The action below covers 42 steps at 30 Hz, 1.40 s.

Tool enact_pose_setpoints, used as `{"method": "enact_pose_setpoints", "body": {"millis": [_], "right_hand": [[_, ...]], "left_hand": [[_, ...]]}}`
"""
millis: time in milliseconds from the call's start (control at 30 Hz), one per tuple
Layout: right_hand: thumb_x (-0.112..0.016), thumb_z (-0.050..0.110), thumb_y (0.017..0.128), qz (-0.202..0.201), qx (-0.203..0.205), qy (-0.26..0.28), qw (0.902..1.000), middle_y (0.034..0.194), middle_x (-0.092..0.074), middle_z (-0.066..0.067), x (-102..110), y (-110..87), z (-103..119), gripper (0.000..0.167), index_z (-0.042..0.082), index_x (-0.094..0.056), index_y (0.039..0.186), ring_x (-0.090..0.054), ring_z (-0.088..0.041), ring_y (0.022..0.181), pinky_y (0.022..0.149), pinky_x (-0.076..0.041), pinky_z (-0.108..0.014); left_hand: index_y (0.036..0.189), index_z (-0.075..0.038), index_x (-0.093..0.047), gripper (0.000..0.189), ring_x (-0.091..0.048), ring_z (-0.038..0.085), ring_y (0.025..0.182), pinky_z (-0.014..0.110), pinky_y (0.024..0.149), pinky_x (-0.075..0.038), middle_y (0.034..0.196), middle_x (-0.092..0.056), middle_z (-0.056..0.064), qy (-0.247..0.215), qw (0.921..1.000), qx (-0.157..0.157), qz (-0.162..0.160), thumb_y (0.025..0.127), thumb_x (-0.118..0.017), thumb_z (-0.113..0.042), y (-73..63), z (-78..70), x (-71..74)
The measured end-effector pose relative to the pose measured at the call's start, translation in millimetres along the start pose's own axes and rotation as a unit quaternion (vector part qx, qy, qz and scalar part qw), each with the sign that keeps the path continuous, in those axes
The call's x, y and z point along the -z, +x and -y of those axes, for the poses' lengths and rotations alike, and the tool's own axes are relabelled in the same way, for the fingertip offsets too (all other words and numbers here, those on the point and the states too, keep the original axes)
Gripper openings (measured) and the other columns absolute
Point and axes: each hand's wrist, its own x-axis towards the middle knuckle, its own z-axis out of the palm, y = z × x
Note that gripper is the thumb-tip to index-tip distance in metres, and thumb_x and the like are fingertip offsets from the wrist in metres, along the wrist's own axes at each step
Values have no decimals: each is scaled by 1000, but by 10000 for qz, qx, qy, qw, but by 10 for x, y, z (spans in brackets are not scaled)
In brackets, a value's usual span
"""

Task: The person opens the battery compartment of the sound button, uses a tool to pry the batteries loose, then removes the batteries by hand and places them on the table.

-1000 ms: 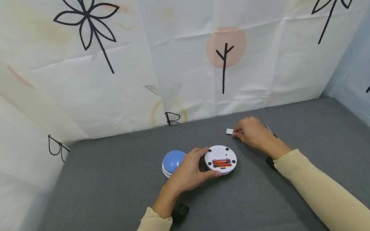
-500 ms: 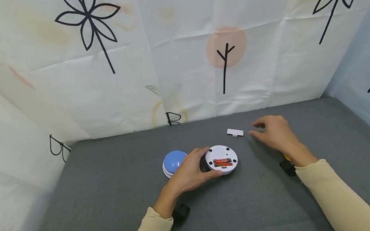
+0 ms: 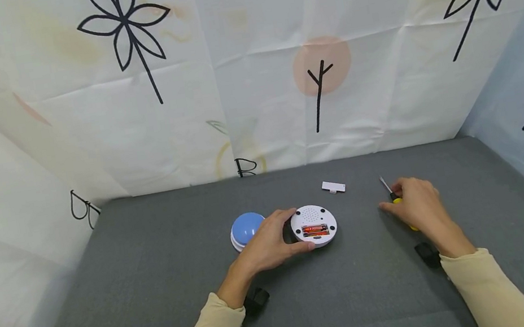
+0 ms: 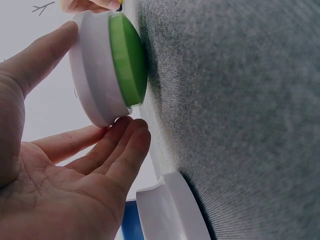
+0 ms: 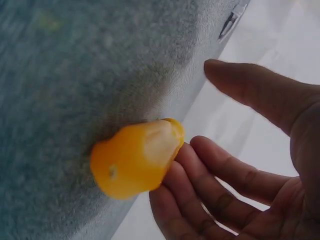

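Note:
My left hand (image 3: 270, 245) holds a round white push-button unit (image 3: 311, 215) between thumb and fingers. It is turned over, and its uncovered battery bay shows red batteries (image 3: 315, 230). The green dome (image 4: 129, 60) faces the table in the left wrist view. To the right, my right hand (image 3: 422, 209) is at a screwdriver (image 3: 386, 185) lying on the cloth. In the right wrist view the fingers lie against its yellow handle (image 5: 132, 160) while the thumb stands well apart from it. The white battery cover (image 3: 333, 186) lies behind the unit.
A second push-button unit with a blue dome (image 3: 247, 227) stands dome-up just left of my left hand, partly hidden by it. Grey cloth (image 3: 159, 294) covers the table, with patterned white fabric (image 3: 262, 100) rising behind and at both sides.
My right hand has let go of the battery cover, leaving it on the table, and has moved right and nearer to the screwdriver. My left hand and the unit have stayed in place.

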Motion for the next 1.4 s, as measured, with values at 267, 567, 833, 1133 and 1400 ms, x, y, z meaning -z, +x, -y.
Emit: {"method": "enact_pose_setpoints", "body": {"millis": [267, 567, 833, 1133, 1400], "right_hand": [[-79, 24, 88, 561, -675, -110, 9961, 102, -66, -30, 100, -6, -78, 48, -17, -64, 108, -61, -43, 89, 77, -47, -55], [-79, 27, 88, 1096, -847, -152, 9902, 99, -65, -28, 211, 4, -198, 48, -15, -66, 109, -61, -34, 78, 66, -50, -46], [-76, 29, 90, 1451, -958, -209, 9845, 94, -65, -22, 274, 18, -249, 38, -6, -72, 101, -58, -30, 76, 64, -47, -43], [-71, 29, 95, 818, -201, 446, 9954, 102, -71, -22, 276, -14, -206, 40, -8, -69, 110, -65, -31, 83, 66, -48, -40], [-70, 31, 98, 233, 521, 1749, 9829, 93, -73, -12, 277, -47, -70, 37, -3, -69, 114, -67, -19, 76, 63, -53, -28]], "left_hand": [[143, 1, -53, 76, -52, 26, 130, 44, 109, -40, 137, -58, 14, -45, 10000, -31, -13, 83, -86, -31, 1, 14, -2], [145, 1, -51, 77, -51, 27, 131, 44, 109, -40, 139, -57, 14, -88, 10000, -18, 23, 84, -85, -31, 1, 16, -5], [146, 0, -51, 78, -52, 26, 130, 44, 109, -41, 139, -57, 14, -60, 10000, 4, 25, 84, -85, -33, 6, 21, -13], [145, 0, -51, 82, -53, 27, 127, 45, 107, -41, 136, -58, 14, -69, 10000, -47, -29, 79, -89, -30, 10, 32, -34], [145, -2, -51, 84, -53, 26, 126, 45, 106, -42, 135, -58, 12, -173, 9998, -5, -132, 77, -91, -31, 7, 25, -59]]}}
